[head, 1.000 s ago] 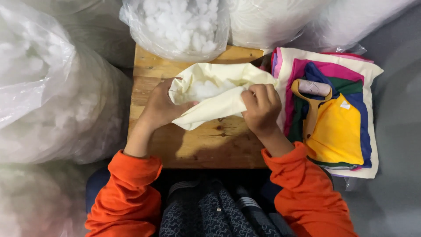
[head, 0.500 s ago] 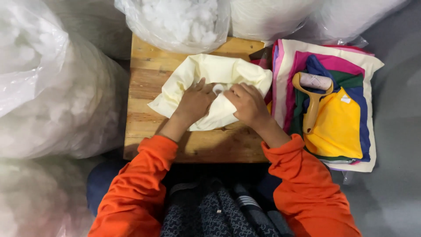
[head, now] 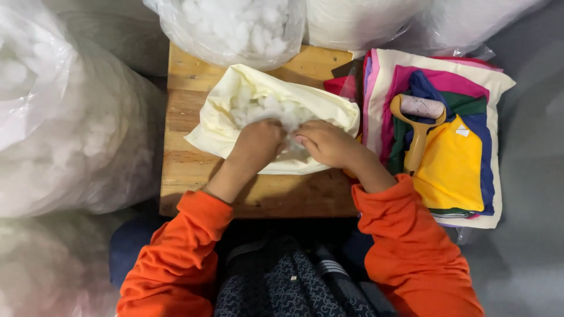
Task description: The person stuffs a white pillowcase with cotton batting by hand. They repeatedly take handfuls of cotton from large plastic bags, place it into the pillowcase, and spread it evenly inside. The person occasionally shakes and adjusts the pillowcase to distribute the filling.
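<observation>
Both our hands meet at the middle of the cream cloth cover (head: 235, 117), which lies open on the small wooden table (head: 188, 170). Our left hand (head: 257, 142) is curled into a loose fist, its fingertips buried in the white stuffing (head: 267, 108) at the mouth of the cover, so we cannot tell just how much of it the fingers have closed on. Our right hand (head: 326, 142) lies just beside it, fingers bent and pressed down on the near edge of the cloth, pinching the fabric and a bit of the stuffing against the table (the thumb points toward the left hand, almost touching it). The cover is rumpled, with the stuffing showing as soft white lumps through its opening, and its far corners spread toward the back of the table.

At the far edge of the table leans a clear plastic bag (head: 235, 29) full of the same white lumps, touching the cover's top edge. More big bags (head: 53, 129) of stuffing crowd in on the left.

To the right of the table lies a flat stack of coloured cloth pieces (head: 452, 164), yellow on top, with blue, green, pink and cream beneath. A lint roller (head: 418, 129) with a tan handle rests on that stack, well apart from our right hand. Orange sleeves (head: 182, 246) cover both our arms.
</observation>
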